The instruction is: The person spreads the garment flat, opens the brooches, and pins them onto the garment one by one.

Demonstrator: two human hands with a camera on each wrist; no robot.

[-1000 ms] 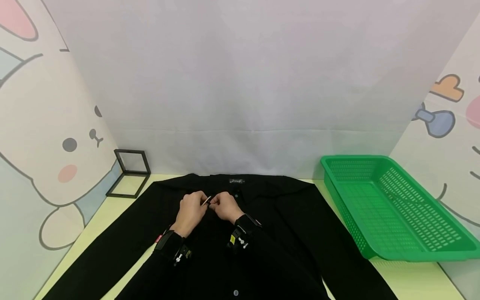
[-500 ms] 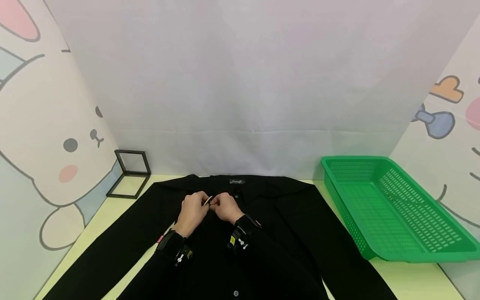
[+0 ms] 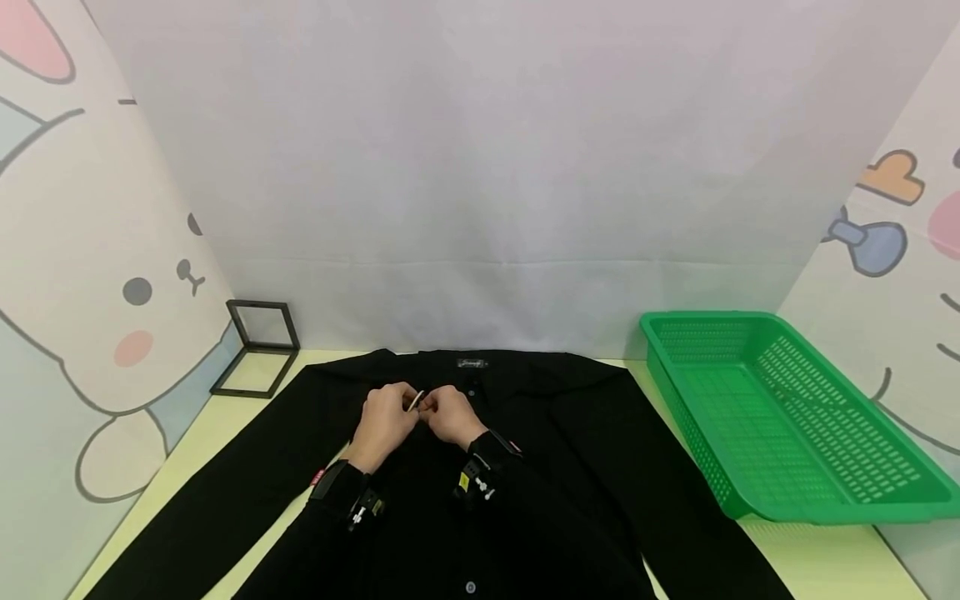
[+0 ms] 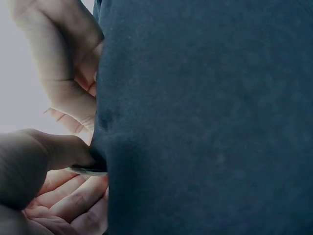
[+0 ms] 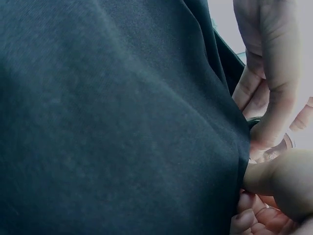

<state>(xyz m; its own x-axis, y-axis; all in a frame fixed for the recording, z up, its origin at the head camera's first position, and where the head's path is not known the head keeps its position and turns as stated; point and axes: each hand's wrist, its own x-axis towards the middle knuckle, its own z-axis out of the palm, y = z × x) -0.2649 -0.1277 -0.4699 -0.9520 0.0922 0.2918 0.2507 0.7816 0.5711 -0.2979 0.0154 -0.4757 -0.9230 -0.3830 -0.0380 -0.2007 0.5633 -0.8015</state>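
A black long-sleeved shirt (image 3: 570,433) lies spread on the table, collar at the far side. Over its upper left front, my left hand (image 3: 384,423) and right hand (image 3: 452,415) meet with fingertips nearly touching. A thin pale thing with a curved rim (image 3: 416,401) stands edge-on at my left fingertips; its kind is unclear. In the left wrist view, the left thumb (image 4: 58,151) pinches cloth and this thin edge (image 4: 88,171) against the fingers. The right wrist view shows the right thumb (image 5: 264,177) pressing the shirt's fold against its fingers. Cloth hides part of both grips.
A green perforated basket (image 3: 795,425) stands on the right of the pale yellow table (image 3: 832,554). At the back left is a black hinged frame (image 3: 262,346) with clear panes, standing open. A white backdrop and printed side walls enclose the table.
Both hands stay almost in place over the shirt. The pale thing at the left fingertips has tilted slightly; the view has shifted a little.
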